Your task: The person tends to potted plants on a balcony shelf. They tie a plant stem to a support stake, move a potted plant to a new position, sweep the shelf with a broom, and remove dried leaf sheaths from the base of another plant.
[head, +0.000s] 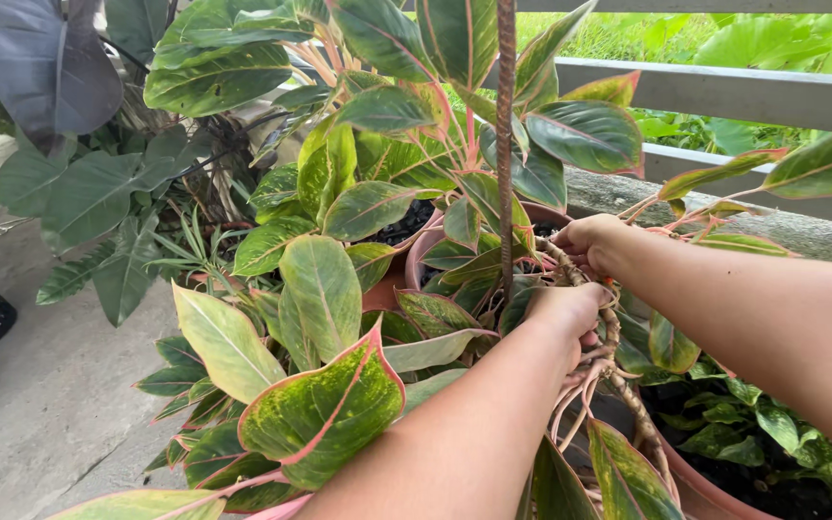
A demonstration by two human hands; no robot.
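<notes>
Both hands, left hand (570, 306) and right hand (587, 238), close fingers around the plant stems (601, 318).

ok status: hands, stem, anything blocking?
Left hand closed on the pale twisted stem. Right hand grips it higher, by the terracotta pot. Rusty rod and pink-edged leaves crowd the front.

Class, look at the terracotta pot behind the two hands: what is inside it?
Inside the terracotta pot: dark soil and pink-edged leaves. Foliage and the hands cover the stem bases.
</notes>
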